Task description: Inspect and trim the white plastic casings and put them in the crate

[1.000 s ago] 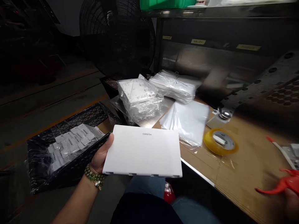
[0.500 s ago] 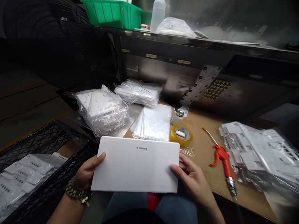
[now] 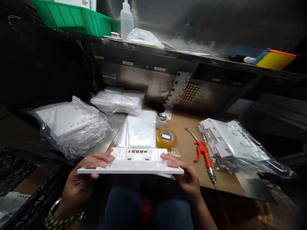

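A white plastic panel (image 3: 134, 165) is tilted nearly edge-on in front of me, its slotted inner side facing up and away. My left hand (image 3: 82, 177) grips its left end, fingers on top and thumb below. At the right end my right hand (image 3: 185, 179) holds it, fingertips on the inner side. Just beyond the panel lies a fanned stack of clear plastic bags (image 3: 141, 129). A yellow tape roll (image 3: 167, 138) sits to the right of the bags, with a small white piece inside its ring.
A red air blow gun (image 3: 203, 153) lies on the cardboard, right of the tape. Bagged white parts stand at left (image 3: 74, 121) and right (image 3: 230, 140). A black crate (image 3: 28, 201) is at lower left. Overhead, a shelf carries a green bin (image 3: 72, 19) and a bottle (image 3: 126, 22).
The panel has been tipped from its flat, printed HUAWEI face to nearly edge-on, showing its inner side. Both hands still hold it. My view has swung to the right.
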A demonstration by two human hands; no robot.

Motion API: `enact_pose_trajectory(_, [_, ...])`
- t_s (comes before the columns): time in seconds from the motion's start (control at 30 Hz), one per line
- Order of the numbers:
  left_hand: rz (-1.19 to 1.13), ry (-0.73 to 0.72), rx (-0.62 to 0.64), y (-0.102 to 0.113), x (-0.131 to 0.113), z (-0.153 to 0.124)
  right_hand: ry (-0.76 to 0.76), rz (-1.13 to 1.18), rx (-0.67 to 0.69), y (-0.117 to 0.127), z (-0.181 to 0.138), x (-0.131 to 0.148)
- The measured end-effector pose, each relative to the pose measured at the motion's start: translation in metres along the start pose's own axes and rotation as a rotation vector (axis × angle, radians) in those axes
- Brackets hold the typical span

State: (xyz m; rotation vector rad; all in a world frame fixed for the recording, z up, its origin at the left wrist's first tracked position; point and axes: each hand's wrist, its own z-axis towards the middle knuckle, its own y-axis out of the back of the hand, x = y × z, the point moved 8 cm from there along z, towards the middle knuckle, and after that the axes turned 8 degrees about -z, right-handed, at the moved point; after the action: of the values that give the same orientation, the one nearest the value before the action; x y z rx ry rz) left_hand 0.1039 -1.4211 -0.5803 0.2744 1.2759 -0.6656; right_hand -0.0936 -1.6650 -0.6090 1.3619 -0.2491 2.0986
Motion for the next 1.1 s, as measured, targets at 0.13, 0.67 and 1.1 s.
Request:
enact_pose_trajectory(0.13, [-0.015,-0.014,0.032,-0.01,-0.003,0.0,-0.023,-0.008,-0.029,0.005,-0.004,-0.011])
enact_pose_trajectory(0.67, [-0.126,0.05,-0.012,-0.017,0.019,-0.005,0.106,-0.042,-0.031,0.015,-0.005,-0.024])
enact_pose_trajectory(1.1, [-0.999,0.719,-0.505,0.013,0.079,-0.015,0.134,-0.958,0.295,0.01,0.07,-0.072])
